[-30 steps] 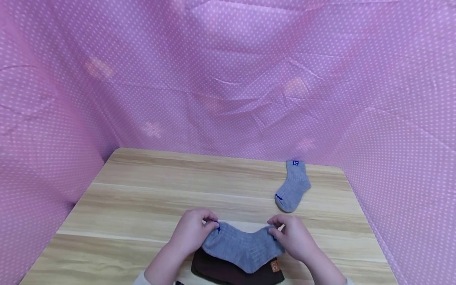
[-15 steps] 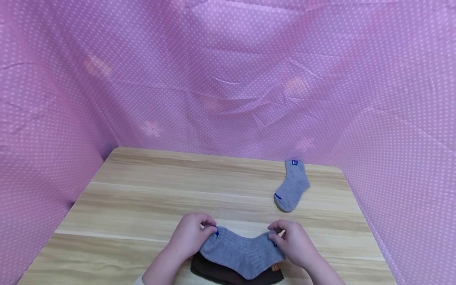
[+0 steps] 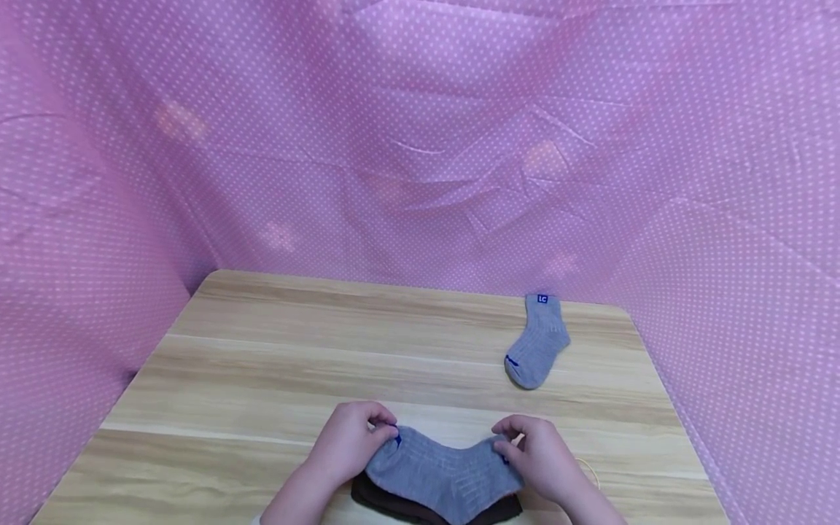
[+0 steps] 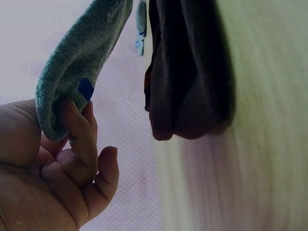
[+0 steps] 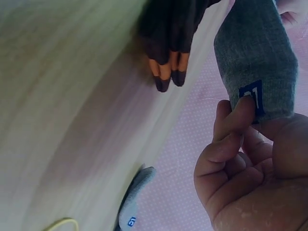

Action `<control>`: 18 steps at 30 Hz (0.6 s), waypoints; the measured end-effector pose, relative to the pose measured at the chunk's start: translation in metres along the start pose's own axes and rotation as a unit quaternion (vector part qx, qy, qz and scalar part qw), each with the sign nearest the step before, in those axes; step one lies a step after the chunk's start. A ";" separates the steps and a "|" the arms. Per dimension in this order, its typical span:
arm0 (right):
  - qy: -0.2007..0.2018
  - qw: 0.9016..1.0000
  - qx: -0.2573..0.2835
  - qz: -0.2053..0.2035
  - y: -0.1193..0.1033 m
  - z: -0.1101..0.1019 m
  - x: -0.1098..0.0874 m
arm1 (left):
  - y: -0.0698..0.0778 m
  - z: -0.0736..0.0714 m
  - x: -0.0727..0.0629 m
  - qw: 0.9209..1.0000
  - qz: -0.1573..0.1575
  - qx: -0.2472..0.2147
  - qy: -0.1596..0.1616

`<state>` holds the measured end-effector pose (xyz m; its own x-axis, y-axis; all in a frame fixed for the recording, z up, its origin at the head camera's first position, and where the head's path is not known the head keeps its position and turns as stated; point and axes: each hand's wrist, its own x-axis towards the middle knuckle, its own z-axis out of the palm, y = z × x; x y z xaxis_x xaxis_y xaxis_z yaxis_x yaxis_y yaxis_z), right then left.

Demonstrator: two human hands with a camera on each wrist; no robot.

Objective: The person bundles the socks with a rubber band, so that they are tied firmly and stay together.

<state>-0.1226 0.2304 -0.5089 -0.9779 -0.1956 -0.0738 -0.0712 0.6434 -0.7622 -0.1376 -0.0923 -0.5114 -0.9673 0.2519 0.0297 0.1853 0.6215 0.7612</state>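
Note:
A grey sock (image 3: pixel 446 470) is stretched sideways between both hands, above a dark brown pair of socks (image 3: pixel 387 502) on the table. My left hand (image 3: pixel 351 445) pinches its toe end beside a blue mark. At the cuff, where a blue label (image 5: pixel 253 94) shows in the right wrist view, my right hand (image 3: pixel 541 456) pinches between thumb and fingers. The left wrist view shows the grey sock raised clear of the brown socks (image 4: pixel 187 72). Orange patches mark the brown socks' end in the right wrist view.
Another grey sock (image 3: pixel 538 343) lies at the far right of the wooden table (image 3: pixel 295 350), its label towards the back edge. A thin yellow loop (image 3: pixel 590 470) lies by the right forearm. Pink dotted cloth (image 3: pixel 420 146) walls the table's back and sides.
Both hands have drawn the held grey sock slightly towards the near edge, covering more of the brown socks. The yellow loop has come into view beside the right forearm.

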 end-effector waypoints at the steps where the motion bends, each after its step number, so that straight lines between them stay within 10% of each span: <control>1: 0.001 1.000 0.001 0.001 0.001 0.001 0.000 | -0.001 0.000 0.000 1.000 -0.001 -0.001 0.000; 18: -0.017 1.000 0.009 0.012 0.009 0.002 -0.005 | -0.009 0.006 -0.006 1.000 -0.022 -0.019 -0.005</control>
<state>-0.1179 0.2355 -0.5173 -0.9720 -0.2057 -0.1132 -0.0447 0.6355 -0.7708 -0.1327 -0.0948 -0.5222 -0.9723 0.2334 -0.0104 0.1366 0.6039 0.7852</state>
